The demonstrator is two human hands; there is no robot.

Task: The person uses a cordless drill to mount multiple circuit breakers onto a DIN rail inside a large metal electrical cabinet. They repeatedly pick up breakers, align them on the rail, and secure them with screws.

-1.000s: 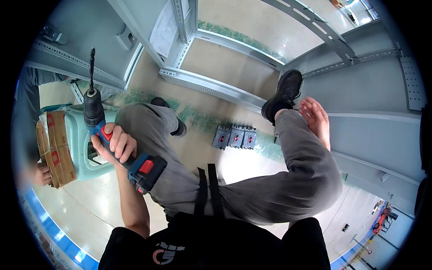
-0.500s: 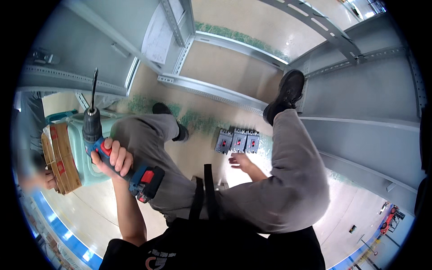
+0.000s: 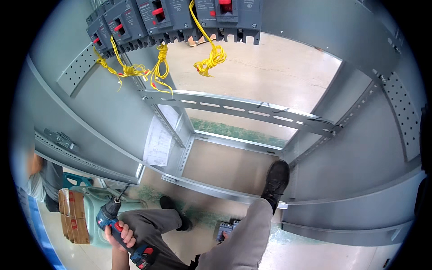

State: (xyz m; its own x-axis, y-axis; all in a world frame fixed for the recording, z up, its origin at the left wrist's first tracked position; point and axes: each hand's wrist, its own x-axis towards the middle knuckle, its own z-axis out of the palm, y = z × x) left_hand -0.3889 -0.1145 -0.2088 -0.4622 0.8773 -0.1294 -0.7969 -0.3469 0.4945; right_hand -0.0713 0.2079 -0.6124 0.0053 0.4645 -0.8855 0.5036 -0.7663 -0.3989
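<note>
A blue and black cordless drill [image 3: 108,217] with a long bit is gripped in my left hand [image 3: 119,236]. Its bit points up toward the cabinet's lower left edge. Beyond my right leg, small dark circuit breakers [image 3: 223,228] lie on the floor, partly covered by the leg. My right hand [image 3: 225,235] is at the nearest of them, only its fingertips showing. Whether those fingers have closed on the breaker cannot be made out. Larger circuit breakers [image 3: 157,18] with red levers are mounted across the top of the cabinet, bundled yellow wires [image 3: 211,59] hanging beneath.
An open grey metal cabinet frame surrounds me, with a slotted crossbar [image 3: 234,109] and a lower rail [image 3: 216,189]. My right shoe [image 3: 275,180] rests at that rail. On the left stand a pale green stool [image 3: 92,211], a cardboard box [image 3: 74,218] and another person [image 3: 47,180].
My view has tilted up, bringing the mounted breakers and yellow wires in. My right hand has reached the floor breakers, now partly behind my leg. The drill stays in my left hand.
</note>
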